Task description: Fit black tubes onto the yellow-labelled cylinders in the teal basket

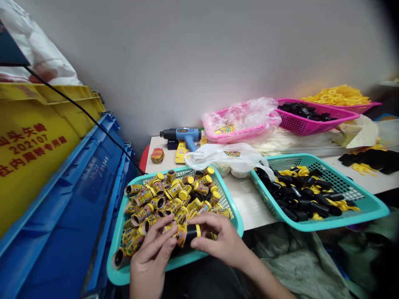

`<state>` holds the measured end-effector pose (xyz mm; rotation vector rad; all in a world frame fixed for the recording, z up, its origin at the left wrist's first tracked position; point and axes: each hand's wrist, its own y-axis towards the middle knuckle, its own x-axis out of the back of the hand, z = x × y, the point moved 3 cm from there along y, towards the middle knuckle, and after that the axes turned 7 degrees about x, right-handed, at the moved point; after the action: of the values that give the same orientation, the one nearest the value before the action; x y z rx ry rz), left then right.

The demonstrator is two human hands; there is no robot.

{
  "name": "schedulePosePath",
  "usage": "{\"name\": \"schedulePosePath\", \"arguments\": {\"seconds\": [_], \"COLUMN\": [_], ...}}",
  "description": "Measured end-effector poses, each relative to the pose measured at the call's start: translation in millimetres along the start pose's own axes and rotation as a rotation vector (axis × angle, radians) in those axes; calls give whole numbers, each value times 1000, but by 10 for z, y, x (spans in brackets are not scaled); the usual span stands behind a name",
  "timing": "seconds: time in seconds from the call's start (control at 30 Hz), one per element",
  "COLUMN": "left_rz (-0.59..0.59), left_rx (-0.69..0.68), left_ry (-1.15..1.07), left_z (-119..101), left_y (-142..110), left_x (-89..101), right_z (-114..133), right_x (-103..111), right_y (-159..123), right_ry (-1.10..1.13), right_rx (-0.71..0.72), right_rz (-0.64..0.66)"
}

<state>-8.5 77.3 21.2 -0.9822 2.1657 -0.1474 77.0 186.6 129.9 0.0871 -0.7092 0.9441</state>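
Note:
Over the front of a teal basket [237, 220], my two hands hold a small black plastic tube [191, 233] with a yellow end and a printed yellow sleeve around part of it. My left hand [154, 249] is closed on the sleeved end. On the yellow-rimmed black end, the thumb and fingers of my right hand [215, 236] close from the right. Many similar yellow printed tubes [174, 193] fill the basket, some with yellow caps and others showing dark open ends.
Black tubes and yellow rings lie in a second teal basket [368, 211] at right. Behind are a blue heat gun [187, 135], a plastic-covered pink basket [240, 135] and a magenta basket [311, 124] of black parts. Blue crates [62, 216] and a yellow crate [37, 112] stand left.

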Motion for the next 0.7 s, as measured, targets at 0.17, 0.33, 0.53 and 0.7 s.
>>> {"name": "schedulePosePath", "arguments": {"seconds": [0.17, 0.33, 0.53, 0.7], "left_rz": [66, 210, 261, 332], "left_rx": [-15, 19, 82, -38], "left_ry": [113, 186, 98, 209], "left_z": [-53, -201, -143, -199], "left_y": [31, 39, -27, -45], "left_x": [121, 105, 69, 148], "right_z": [-71, -5, -113, -120], "right_x": [-56, -122, -341, -376], "right_y": [-17, 0, -62, -93], "right_ry": [54, 184, 686, 551], "right_rx": [-8, 138, -249, -226], "right_rz": [-55, 26, 132, 210]}}
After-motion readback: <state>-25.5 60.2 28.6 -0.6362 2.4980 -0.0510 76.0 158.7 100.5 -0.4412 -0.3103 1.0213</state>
